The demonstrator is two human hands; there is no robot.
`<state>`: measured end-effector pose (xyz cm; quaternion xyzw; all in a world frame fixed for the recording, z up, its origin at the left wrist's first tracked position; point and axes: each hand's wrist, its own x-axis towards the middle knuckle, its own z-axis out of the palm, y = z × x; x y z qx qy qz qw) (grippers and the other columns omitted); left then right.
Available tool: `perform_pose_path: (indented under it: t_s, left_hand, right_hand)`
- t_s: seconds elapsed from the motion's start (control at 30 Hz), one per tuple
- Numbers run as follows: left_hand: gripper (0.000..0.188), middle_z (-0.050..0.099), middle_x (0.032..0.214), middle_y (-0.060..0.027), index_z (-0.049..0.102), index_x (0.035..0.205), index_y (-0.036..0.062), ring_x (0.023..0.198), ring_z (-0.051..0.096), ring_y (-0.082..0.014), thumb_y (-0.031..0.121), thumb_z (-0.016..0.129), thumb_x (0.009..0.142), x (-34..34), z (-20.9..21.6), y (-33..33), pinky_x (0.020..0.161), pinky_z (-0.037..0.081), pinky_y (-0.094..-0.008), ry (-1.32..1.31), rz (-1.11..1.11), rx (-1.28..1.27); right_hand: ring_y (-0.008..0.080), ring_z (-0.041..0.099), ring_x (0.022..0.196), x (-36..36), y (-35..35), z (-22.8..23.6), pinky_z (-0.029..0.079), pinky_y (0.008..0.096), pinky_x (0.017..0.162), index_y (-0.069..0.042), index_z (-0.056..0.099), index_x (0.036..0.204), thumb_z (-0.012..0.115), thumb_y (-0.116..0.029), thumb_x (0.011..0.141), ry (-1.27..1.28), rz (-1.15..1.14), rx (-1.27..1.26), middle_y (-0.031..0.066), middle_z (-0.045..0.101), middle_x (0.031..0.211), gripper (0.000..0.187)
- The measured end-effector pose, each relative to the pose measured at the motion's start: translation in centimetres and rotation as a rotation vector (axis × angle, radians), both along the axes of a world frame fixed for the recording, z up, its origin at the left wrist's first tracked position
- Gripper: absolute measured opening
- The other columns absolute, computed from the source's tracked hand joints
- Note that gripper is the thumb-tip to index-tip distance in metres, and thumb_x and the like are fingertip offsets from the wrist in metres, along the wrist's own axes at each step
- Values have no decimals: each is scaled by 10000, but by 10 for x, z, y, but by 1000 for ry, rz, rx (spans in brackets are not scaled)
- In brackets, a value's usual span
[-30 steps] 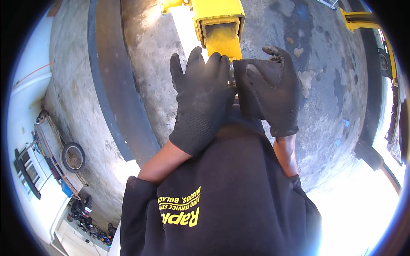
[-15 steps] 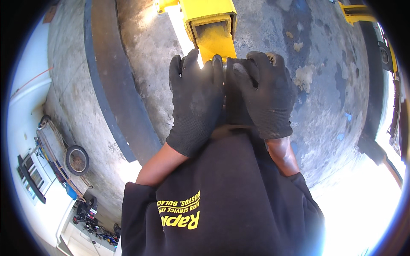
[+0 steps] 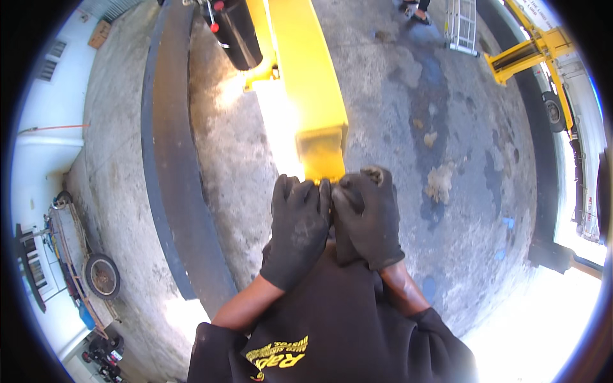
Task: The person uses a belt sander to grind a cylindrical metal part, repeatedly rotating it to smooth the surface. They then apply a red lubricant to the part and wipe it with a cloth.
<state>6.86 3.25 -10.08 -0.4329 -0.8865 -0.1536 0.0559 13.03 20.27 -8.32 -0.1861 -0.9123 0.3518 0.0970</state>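
Both my hands wear dark knitted work gloves and meet side by side at the near end of a yellow steel beam (image 3: 313, 83). My left hand (image 3: 299, 220) has its fingers bent over the beam's narrower end piece, knuckles up. Pressed against it, my right hand (image 3: 367, 217) is curled at the same end, thumb side inward. The gloves hide the fingertips and the exact edge they grip. Under the right hand hangs something dark that I cannot make out against my black shirt (image 3: 345, 306).
A black cylindrical tank (image 3: 233, 32) stands left of the beam. Long dark raised strips (image 3: 175, 147) cross the concrete floor at left. A wheeled cart (image 3: 70, 246) stands far left, a metal ladder (image 3: 463, 25) near a person's foot (image 3: 419, 16) at top right, another yellow frame (image 3: 533, 51) beyond.
The view has tilted up, so more of the beam, the tank and the ladder show. My hands sit lower in the picture, still together at the beam's end.
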Motion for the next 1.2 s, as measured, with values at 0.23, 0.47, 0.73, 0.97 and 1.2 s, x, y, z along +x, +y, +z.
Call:
perform_pose_path:
  t_s: [0.23, 0.47, 0.73, 0.97, 1.2]
  left_hand:
    - [506, 747, 1165, -182, 716, 1415, -87, 1273, 643, -379, 121, 738, 954, -3, 22, 7, 1249, 418, -679, -79, 13, -61]
    - [556, 742, 1135, -176, 694, 1436, -90, 1290, 636, -389, 123, 771, 928, -4, 21, 7, 1257, 409, -680, -31, -22, 21]
    - [589, 738, 1133, -156, 680, 1482, -55, 1255, 648, -371, 134, 766, 931, -4, 13, 2, 1271, 410, -655, -65, 7, -4]
    - [575, 770, 1242, -154, 716, 1470, -48, 1324, 652, -344, 187, 783, 950, 2, -3, -2, 1293, 399, -629, -13, 18, -80]
    - [558, 776, 1247, -142, 727, 1475, -36, 1314, 666, -323, 149, 767, 950, -8, 5, 4, 1296, 411, -602, -226, 68, -93]
  right_hand:
    - [400, 796, 1105, -36, 12, -10, 633, 481, 950, -72, 813, 1269, 863, -290, 971, -32, -49, -265, 210, 732, 1279, 373]
    - [377, 758, 1041, -2, -6, 39, 618, 507, 844, -136, 803, 1165, 808, -344, 1022, -106, -49, -89, 154, 700, 1161, 252]
    - [367, 780, 955, -30, 1, -2, 624, 485, 835, -131, 829, 1062, 861, -289, 961, -39, -77, -79, 137, 715, 1118, 191]
    - [361, 790, 966, 0, -10, 9, 631, 480, 839, -107, 804, 1054, 848, -303, 997, -1, -70, -60, 122, 720, 1145, 209]
    - [389, 789, 977, -13, 2, -16, 623, 499, 829, -97, 749, 1124, 804, -237, 1026, 55, 38, 67, 137, 714, 1136, 179]
